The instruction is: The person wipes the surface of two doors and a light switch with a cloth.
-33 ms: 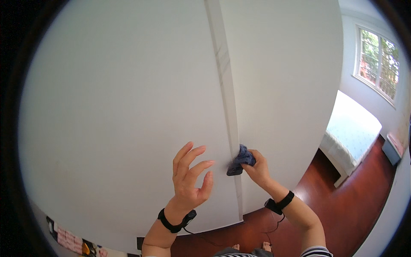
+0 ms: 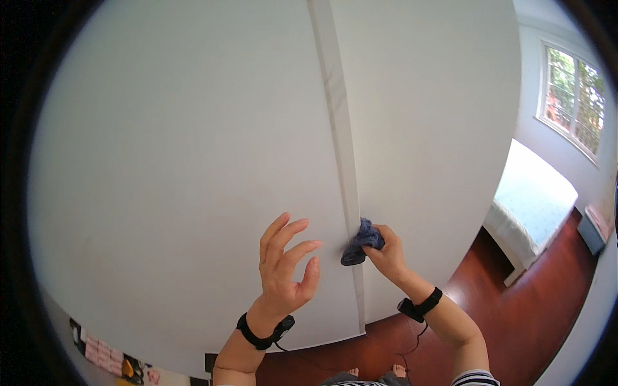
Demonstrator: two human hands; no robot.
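A person stands facing a tall white wardrobe [image 2: 193,161], its two doors meeting at a narrow vertical seam [image 2: 341,161]. Beyond it, a bed [image 2: 534,206] sits under a window [image 2: 573,96] on a red-brown wooden floor [image 2: 534,309]. The left hand [image 2: 283,270] hovers spread, its grip empty, near the left door. The right hand [image 2: 386,254] pinches a crumpled dark blue cloth [image 2: 362,241] against the seam. Pressed too hard, the door could swing and the cloth snag or slip from the fingers.
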